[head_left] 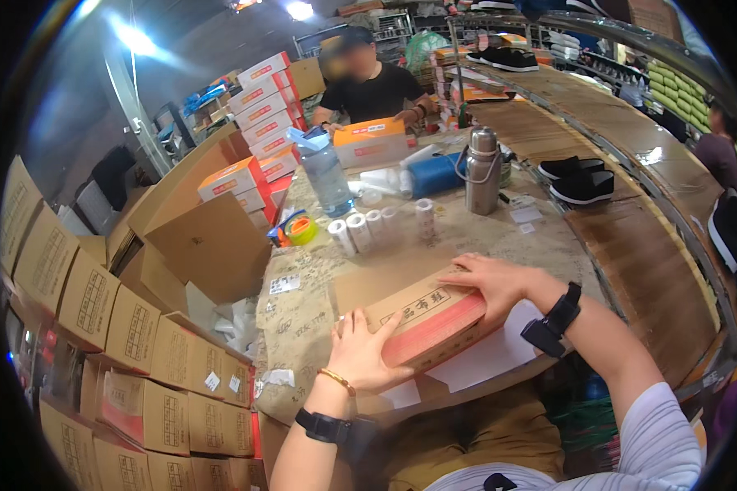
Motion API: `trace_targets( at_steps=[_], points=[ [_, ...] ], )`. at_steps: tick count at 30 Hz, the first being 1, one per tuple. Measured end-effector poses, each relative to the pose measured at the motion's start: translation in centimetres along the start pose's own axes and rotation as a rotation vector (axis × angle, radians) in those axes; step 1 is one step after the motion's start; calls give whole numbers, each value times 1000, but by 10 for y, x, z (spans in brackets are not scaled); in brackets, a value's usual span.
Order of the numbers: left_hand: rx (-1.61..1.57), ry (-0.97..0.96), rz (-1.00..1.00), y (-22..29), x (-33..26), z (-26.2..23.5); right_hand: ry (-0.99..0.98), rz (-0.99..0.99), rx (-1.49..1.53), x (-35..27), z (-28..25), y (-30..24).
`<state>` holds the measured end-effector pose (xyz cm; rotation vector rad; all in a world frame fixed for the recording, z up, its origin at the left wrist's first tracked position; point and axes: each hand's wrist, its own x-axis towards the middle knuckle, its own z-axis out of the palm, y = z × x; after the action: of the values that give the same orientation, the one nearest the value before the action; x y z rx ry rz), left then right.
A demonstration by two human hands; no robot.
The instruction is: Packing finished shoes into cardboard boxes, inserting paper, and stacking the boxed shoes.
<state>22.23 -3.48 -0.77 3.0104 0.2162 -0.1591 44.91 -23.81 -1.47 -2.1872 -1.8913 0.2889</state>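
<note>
A brown cardboard shoebox (427, 315) with a red side lies closed at the near edge of the table, turned at a slant. My left hand (362, 352) grips its left end, with thumb and fingers spread over the corner. At the far right end my right hand (499, 285) clasps the box, its fingers over the top edge. White paper (499, 353) shows between the box and the table's near edge. The undersides of both hands are hidden.
The table (303, 335) carries label rolls (359, 231), tape rolls (301, 229), a water jug (326, 176) and a steel flask (483, 172). Brown cartons (131, 327) are stacked left. Black shoes (581, 184) stand on the rack at right. Opposite, a person handles an orange-and-white box (370, 149).
</note>
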Motion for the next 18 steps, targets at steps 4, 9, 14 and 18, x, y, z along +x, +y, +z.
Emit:
trace_targets(
  at_steps=[4,9,14,18],
  points=[
    [69,47,-52,7,-5,6,105,-30,-103,-8,10,-3],
    [90,373,1,22,-28,38,528,-3,338,-37,57,16],
    [299,702,347,32,-66,81,615,229,1504,-79,94,-2],
    [331,977,268,33,-90,91,532,133,1653,-92,100,-21]
  ],
)
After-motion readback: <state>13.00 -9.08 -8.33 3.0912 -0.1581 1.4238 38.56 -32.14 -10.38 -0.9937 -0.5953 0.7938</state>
